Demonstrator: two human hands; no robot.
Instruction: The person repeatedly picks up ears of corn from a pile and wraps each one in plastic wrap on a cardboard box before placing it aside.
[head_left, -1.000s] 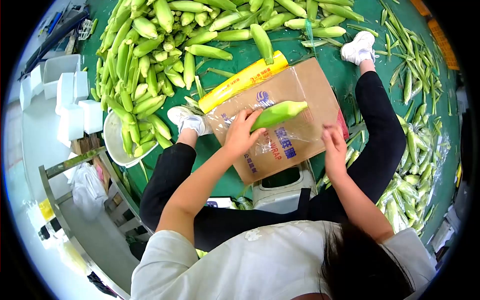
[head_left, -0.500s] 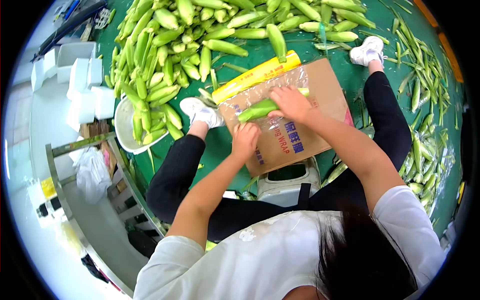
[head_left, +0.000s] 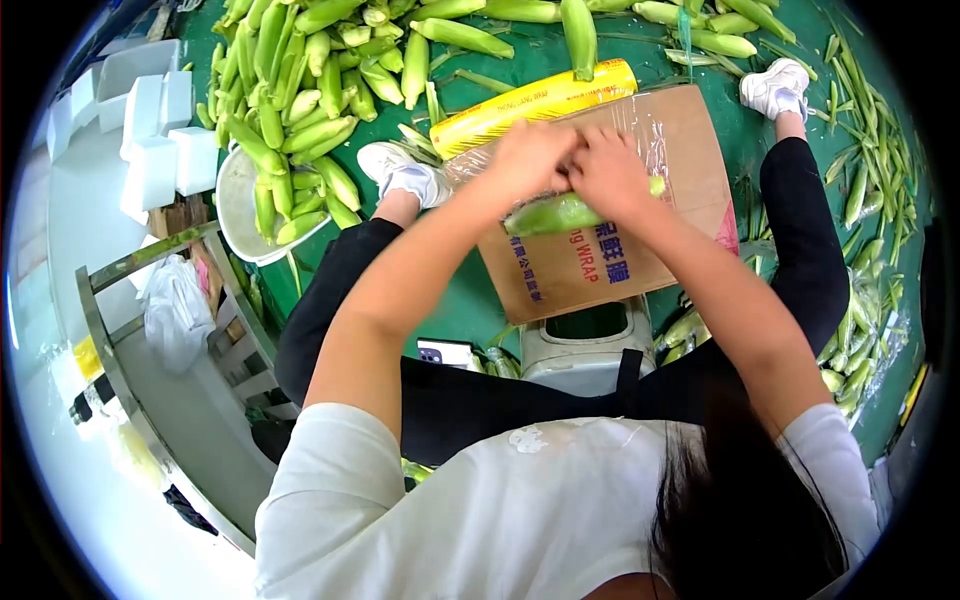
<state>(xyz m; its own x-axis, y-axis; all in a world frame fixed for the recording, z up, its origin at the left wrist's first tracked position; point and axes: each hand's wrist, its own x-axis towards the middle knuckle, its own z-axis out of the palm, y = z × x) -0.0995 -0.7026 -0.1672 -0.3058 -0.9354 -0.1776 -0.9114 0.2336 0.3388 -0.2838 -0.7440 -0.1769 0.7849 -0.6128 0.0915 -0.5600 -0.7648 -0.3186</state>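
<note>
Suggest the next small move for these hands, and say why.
Probably draw the left hand and right hand slightly apart to tear the clear film: they meet between the yellow roll and the ear of corn, and film lies over the cardboard beside them. Whether they grip film is hidden.

My left hand (head_left: 535,155) has left the corn's end, where it was a second ago, and gone to the cardboard's far edge, close to the yellow roll (head_left: 530,105). My right hand (head_left: 610,170), then off by the near right corner and next on the husked ear, has moved to meet it, fingers bunched together. The corn (head_left: 550,215) has shifted toward the near edge of the cardboard (head_left: 690,140), now glossy under clear film.
</note>
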